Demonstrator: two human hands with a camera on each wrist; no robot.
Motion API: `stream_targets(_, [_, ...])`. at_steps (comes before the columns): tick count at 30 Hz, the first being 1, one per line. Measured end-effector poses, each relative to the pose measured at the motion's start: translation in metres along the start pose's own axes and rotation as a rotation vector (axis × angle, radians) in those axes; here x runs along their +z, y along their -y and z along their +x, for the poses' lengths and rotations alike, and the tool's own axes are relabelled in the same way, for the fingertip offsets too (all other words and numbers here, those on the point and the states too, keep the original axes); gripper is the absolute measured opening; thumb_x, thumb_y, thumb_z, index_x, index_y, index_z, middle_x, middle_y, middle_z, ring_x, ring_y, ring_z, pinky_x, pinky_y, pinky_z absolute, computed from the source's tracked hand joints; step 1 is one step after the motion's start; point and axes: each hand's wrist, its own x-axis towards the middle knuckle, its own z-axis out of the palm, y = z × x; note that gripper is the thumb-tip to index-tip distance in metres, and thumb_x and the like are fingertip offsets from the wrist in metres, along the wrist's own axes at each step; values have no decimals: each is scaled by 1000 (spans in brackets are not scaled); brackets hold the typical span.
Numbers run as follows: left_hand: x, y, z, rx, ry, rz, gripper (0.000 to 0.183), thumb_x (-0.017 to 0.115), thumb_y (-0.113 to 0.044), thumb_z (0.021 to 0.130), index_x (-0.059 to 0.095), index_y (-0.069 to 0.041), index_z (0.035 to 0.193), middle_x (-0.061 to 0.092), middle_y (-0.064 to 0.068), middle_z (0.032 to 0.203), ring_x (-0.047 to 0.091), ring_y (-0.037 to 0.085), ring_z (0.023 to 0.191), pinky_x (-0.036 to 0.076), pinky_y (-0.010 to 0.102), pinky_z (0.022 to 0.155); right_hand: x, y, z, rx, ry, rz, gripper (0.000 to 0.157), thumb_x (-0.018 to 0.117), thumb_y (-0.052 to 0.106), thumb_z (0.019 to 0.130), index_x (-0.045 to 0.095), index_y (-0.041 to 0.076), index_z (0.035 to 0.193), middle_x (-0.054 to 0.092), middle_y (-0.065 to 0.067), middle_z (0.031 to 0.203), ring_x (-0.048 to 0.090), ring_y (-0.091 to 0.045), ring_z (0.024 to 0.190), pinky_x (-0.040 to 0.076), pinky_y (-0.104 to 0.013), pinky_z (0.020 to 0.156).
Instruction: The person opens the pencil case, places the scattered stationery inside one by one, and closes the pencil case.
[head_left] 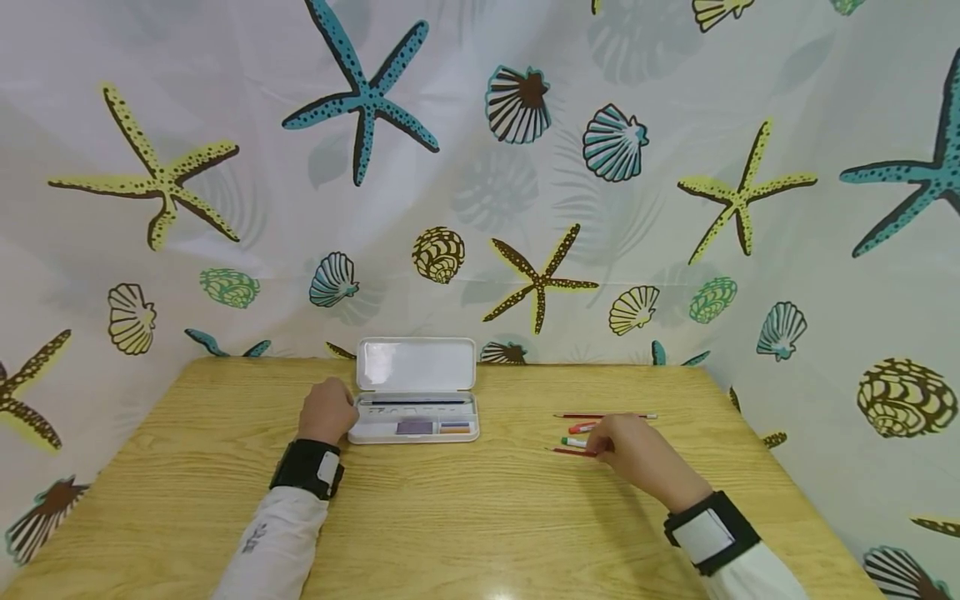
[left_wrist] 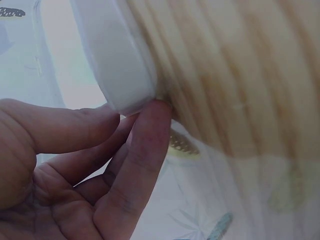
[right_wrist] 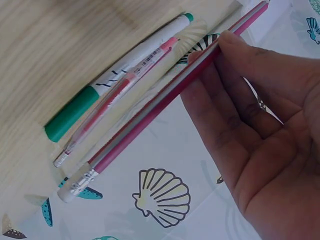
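A white pencil case (head_left: 415,437) lies on the table with its lid (head_left: 417,364) raised at the back. At its left end, my left hand (head_left: 327,412) pinches a corner of the case (left_wrist: 120,60) between thumb and finger. In the case are a dark pencil (head_left: 416,402), a purplish block (head_left: 415,427) and small blue and orange pieces (head_left: 454,427). To the right, my right hand (head_left: 628,447) pinches a red pencil (right_wrist: 150,112), its white eraser at the lower left of the right wrist view. Beside it lie a green-capped marker (right_wrist: 75,115) and another red pencil (right_wrist: 115,95).
On the wooden table (head_left: 450,517), an orange-red marker (head_left: 582,428) lies between the far red pencil (head_left: 600,416) and the green-capped marker. A cloth (head_left: 450,192) printed with starfish and shells hangs behind the table and at both sides.
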Motion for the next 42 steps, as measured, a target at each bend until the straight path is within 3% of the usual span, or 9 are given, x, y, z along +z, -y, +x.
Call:
stream_targets(9, [1,2,0,0,4,-2,26,58,6,80,52,-6,58,40,2,56,41,19,53,31,30,49,-3,17,14,-21,-26,-1,17,78,-5,85,76,11,89,67,4,82,60,-7,73,52,-30,67])
stream_targets(19, [2,3,0,-11,12,1,26,58,5,80,52,-6,58,39,2,56,40,18,52,30,29,48,-10,43,42,-19,-33,-19,16,76,-2,88,76,14,92,64,5,82,59,-9,75,52,-32,69])
stream_targets(42, [3,4,3,-25,17,3,16,61,4,81,61,-1,66,50,6,62,49,23,58,36,32,51,-6,103,102,-237,-122,-41,12,78,-1,87,77,9,93,68,1,86,63,-14,80,54,-33,75])
